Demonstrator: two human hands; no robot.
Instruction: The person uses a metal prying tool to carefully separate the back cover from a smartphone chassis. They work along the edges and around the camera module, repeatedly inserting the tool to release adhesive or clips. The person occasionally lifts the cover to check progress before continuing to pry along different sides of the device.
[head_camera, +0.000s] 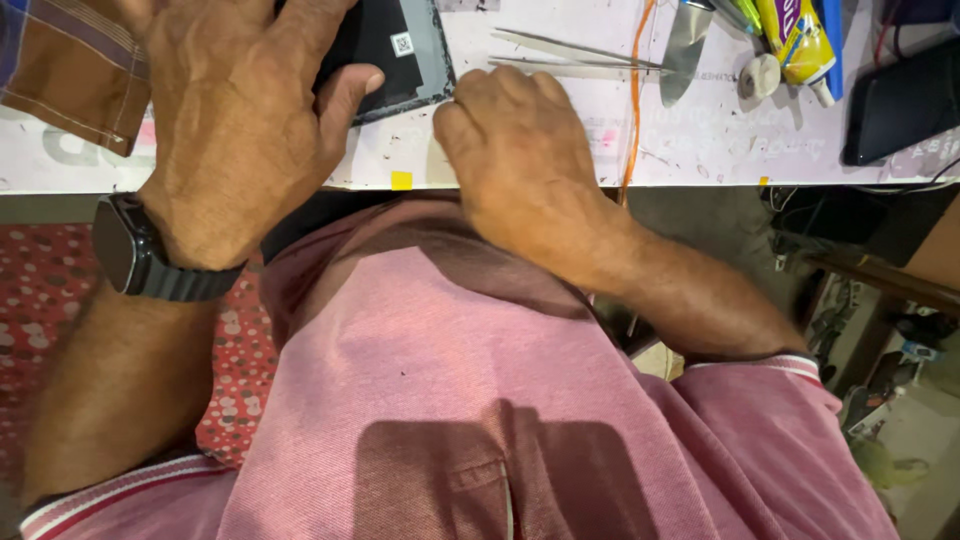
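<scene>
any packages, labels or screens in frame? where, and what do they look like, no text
Dark phone: top centre on the white table, under the left hand; black slab with a small white square sticker.
Glue tube: top right; yellow with purple label, white cap.
Second dark device: far right edge; black, blank face.
Smartwatch: left wrist; black, screen dark.

1. The left hand (235, 120) lies flat over a dark phone (395, 50) on the white worktop (690, 140), thumb pressed against the phone's edge.
2. A black watch (135, 255) sits on the left wrist.
3. The right hand (520, 150) rests knuckles-up at the worktop's near edge, just beside the phone's corner, its fingers curled under and hidden.
4. Metal tweezers (580, 55) lie beyond the right hand, near an orange wire (635, 100).
5. A yellow glue tube (795, 40) lies at the far right, next to a second dark phone (900, 105).
</scene>
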